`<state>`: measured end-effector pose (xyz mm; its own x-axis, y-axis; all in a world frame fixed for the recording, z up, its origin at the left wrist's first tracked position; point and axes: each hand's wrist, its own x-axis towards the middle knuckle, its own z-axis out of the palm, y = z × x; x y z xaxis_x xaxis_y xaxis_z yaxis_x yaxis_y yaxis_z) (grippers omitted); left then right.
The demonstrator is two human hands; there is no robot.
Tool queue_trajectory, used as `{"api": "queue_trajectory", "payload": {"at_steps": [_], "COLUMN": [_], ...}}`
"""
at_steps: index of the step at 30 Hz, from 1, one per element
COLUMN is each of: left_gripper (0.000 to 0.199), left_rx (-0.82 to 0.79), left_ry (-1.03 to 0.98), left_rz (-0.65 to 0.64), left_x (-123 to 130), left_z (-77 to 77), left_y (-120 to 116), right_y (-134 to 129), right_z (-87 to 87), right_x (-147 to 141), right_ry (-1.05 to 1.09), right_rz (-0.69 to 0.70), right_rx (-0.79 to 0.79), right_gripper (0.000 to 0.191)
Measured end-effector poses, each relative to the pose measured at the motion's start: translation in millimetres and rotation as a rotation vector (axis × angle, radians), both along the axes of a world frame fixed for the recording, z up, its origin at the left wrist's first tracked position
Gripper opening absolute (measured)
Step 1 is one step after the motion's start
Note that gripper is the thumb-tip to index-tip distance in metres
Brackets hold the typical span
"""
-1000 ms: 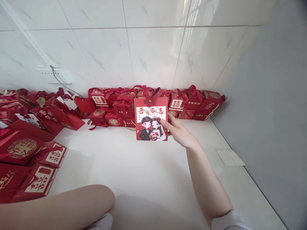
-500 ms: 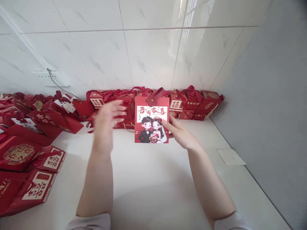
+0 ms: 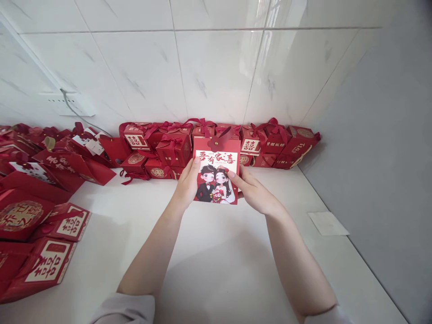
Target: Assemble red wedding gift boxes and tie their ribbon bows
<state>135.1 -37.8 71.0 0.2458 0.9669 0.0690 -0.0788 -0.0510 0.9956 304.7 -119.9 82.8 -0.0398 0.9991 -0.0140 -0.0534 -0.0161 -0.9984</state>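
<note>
Head view: from where I'm standing, the left hand and the right hand are grasping the red gift bag by its two sides — thumbs resting on its front, the grip behind mostly hidden — and holding it above the white table, in front of the row of red boxes. To my mind, a light, even pinch near the edges is suiting such papery sides best — sparing the strap any creasing.

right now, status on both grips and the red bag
Left grip, right grip: both holding red bag. Couple print faces camera. Red boxes behind, along tiled wall.
</note>
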Motion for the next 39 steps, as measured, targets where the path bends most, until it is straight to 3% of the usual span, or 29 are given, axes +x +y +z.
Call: {"api": "queue_trajectory", "payload": {"at_steps": [27,34,39], "left_gripper": [0.058,0.057,0.051], "left_rx": [-0.035,-0.032,0.001], "left_ry": [0.09,0.098,0.073], "left_rz": [-0.007,-0.012,-0.089], "left_x": [-0.3,-2.1,-8.9], "left_z": [13.8,10.3,14.0], "left_y": [-8.9,-5.7,-1.2], "right_y": [4.7,3.9,4.2], "right_z": [-7.3,-5.5,-5.4], "right_x": [1.9,2.0,6.9], "right_ry": [-0.011,-0.026,-0.068], "right_rz": [0.005,0.004,0.005], "right_rx": [0.027,0.035,0.02], "right_gripper": [0.039,0.04,0.043]}}
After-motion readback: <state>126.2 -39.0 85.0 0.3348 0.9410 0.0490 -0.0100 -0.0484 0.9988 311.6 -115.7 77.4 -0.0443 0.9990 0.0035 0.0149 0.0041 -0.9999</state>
